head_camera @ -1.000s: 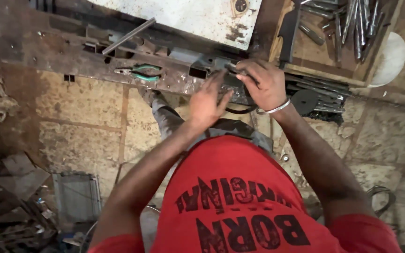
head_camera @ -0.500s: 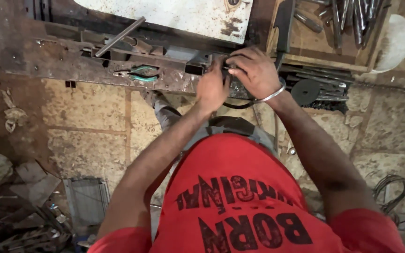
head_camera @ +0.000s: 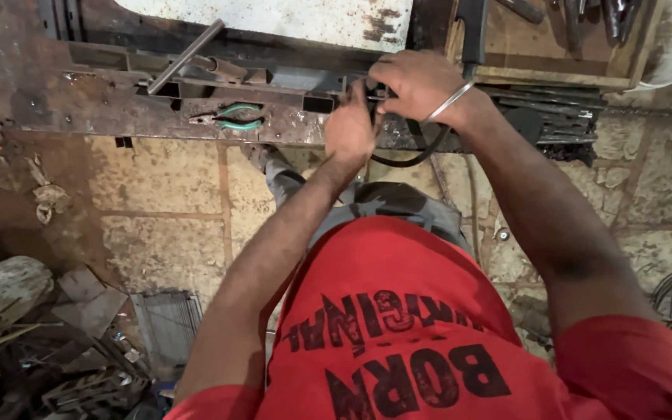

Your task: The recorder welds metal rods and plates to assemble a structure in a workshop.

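At the rusty workbench (head_camera: 79,109), both hands' fingers pinch a looping black cable (head_camera: 410,155): left hand (head_camera: 351,128), right hand (head_camera: 414,82).

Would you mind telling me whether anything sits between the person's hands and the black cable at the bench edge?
Nothing visible does: the right hand and the left hand are already on the black cable.

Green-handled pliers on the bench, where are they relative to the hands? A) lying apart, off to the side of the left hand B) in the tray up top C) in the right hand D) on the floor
A: the green-handled pliers lie on the rusty bench, untouched, clear of the left hand; the right hand is farther away.
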